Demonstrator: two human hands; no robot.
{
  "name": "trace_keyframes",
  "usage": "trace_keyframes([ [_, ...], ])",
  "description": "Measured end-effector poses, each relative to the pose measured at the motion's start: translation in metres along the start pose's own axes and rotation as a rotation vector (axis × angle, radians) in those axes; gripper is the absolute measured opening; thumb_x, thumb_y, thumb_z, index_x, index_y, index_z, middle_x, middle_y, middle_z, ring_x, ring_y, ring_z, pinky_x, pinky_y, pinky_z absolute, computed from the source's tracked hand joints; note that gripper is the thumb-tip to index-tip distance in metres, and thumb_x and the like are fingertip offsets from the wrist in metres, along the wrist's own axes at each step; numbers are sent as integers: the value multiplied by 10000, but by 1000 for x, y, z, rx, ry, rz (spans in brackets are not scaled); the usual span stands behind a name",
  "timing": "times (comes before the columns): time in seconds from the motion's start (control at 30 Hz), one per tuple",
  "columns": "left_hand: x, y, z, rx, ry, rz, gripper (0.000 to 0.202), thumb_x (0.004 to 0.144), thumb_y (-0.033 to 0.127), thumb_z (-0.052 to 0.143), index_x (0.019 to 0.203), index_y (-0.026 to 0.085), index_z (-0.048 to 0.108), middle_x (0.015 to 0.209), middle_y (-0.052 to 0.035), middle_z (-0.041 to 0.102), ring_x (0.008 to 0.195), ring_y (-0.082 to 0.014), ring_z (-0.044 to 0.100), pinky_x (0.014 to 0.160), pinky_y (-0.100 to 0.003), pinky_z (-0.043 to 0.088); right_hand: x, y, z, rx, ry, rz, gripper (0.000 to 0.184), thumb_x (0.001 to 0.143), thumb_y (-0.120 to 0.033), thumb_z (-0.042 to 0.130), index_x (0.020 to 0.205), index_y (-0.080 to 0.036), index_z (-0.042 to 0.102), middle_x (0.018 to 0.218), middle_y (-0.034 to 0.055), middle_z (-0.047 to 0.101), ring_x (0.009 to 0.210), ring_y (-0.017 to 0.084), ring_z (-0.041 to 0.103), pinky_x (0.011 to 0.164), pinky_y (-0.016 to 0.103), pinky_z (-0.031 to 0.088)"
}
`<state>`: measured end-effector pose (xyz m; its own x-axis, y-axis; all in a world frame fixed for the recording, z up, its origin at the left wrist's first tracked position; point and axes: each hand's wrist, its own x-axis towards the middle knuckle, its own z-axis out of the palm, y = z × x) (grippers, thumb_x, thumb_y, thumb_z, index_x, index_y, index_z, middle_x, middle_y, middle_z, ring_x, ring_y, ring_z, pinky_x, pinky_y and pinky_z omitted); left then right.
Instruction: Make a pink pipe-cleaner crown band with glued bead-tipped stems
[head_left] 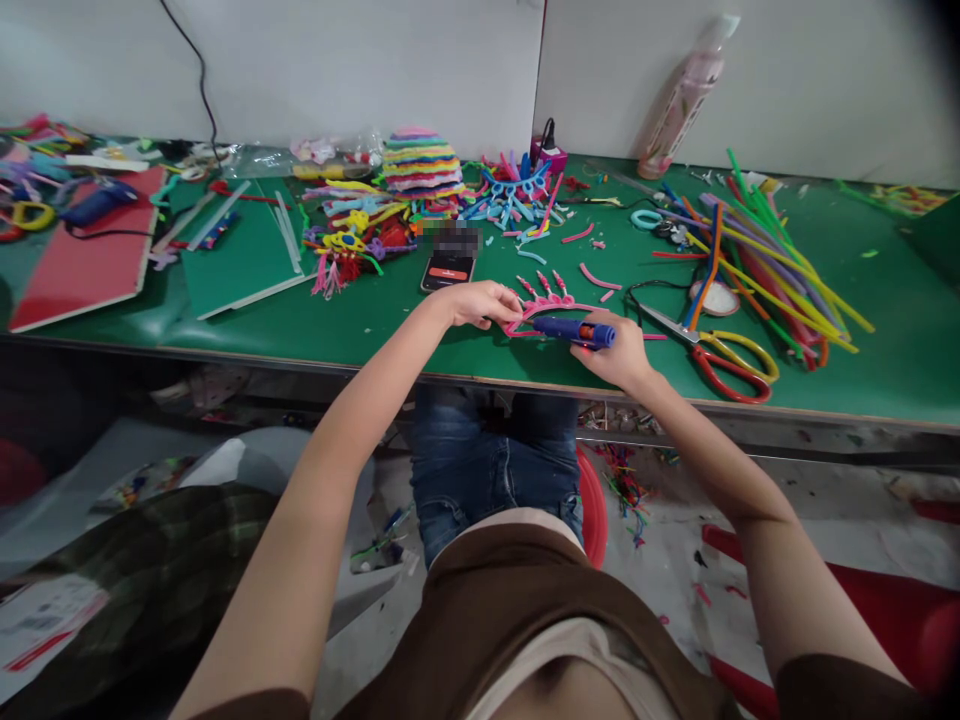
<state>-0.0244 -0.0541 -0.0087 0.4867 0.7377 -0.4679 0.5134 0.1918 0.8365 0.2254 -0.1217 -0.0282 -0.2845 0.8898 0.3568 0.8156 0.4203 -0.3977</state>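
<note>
My right hand (pixel 621 356) is wrapped round a blue glue gun (pixel 571 330), its nozzle pointing left. My left hand (pixel 481 303) pinches the left end of a pink pipe-cleaner crown (pixel 553 300), close to the nozzle tip. Several small loops with twisted pink-and-white spikes stand along the crown's far edge. Whether the nozzle touches the crown I cannot tell. Short pink pipe-cleaner pieces (pixel 596 277) lie just beyond it. To the right of my right hand are scissors (pixel 731 362) with one red and one yellow handle.
A phone (pixel 448 270) lies beyond my left hand. Bundled pipe cleaners (pixel 787 270) spread at the right, and a pink bottle (pixel 686 100) leans against the wall. A striped knitted-looking piece (pixel 422 172) stands at the back. Further left are a red board (pixel 94 255) and another blue glue gun (pixel 100 203).
</note>
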Motion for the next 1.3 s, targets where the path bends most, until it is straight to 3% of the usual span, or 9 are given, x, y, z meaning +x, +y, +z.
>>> trace_keyframes([
  [0.53, -3, 3, 2, 0, 15, -16, 223, 615, 307, 770, 794, 200, 689, 777, -9, 629, 706, -103, 514, 600, -244, 321, 0, 3, 1, 2, 24, 81, 169, 609, -314, 565, 704, -189, 628, 773, 66, 688, 779, 257, 651, 670, 331, 476],
  [1.03, -4, 6, 4, -19, 26, -28, 186, 607, 261, 768, 762, 201, 684, 761, -4, 620, 704, -104, 514, 592, -246, 315, 0, 4, 1, 6, 33, 221, 344, 613, -347, 628, 903, -180, 706, 913, 101, 726, 859, 318, 676, 750, 414, 538],
  [1.3, -5, 6, 4, -21, 30, -17, 172, 600, 256, 770, 742, 200, 691, 724, -4, 608, 674, -101, 492, 584, -244, 302, 0, 5, -1, 16, 34, 243, 407, 613, -334, 630, 979, -178, 716, 897, 102, 736, 840, 315, 683, 731, 400, 539],
])
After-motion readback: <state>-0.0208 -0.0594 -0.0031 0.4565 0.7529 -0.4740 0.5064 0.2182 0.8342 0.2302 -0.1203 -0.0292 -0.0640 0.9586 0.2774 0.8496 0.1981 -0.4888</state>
